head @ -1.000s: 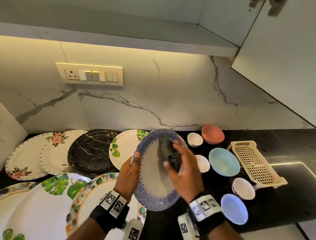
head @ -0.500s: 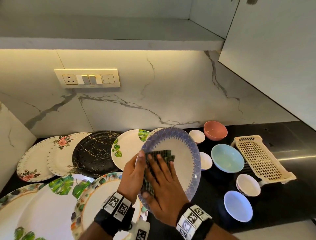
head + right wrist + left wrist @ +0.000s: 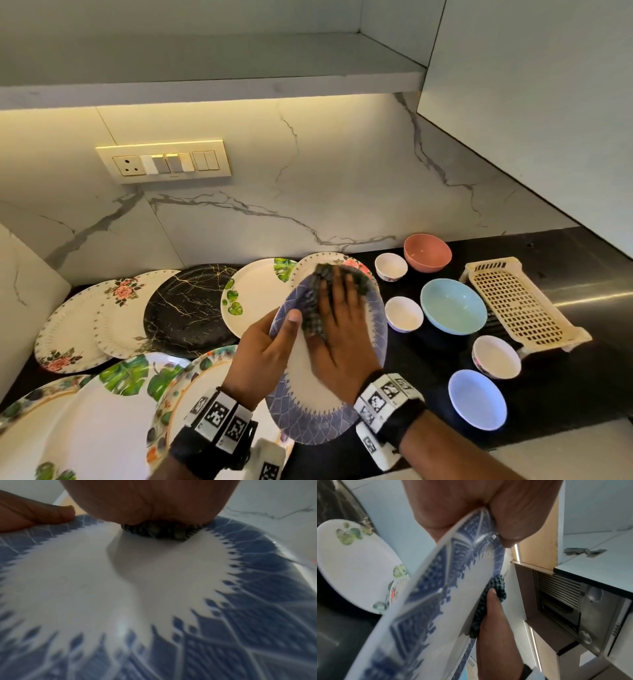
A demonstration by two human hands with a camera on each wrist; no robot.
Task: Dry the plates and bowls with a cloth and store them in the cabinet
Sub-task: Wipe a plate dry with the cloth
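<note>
A white plate with a blue patterned rim is held tilted above the counter. My left hand grips its left edge, thumb on the face, as the left wrist view shows on the plate. My right hand lies flat with straight, spread fingers on a dark checked cloth, pressing it onto the plate's upper part. In the right wrist view the cloth is bunched under my palm on the plate.
Several plates lie on the black counter at left, among them a black marbled plate and a leaf-print plate. To the right are a pink bowl, a light blue bowl, small white bowls and a cream rack. An open cabinet shelf is overhead.
My right hand has slid the cloth from the plate's lower left up to its top part. The left hand keeps its grip on the edge.
</note>
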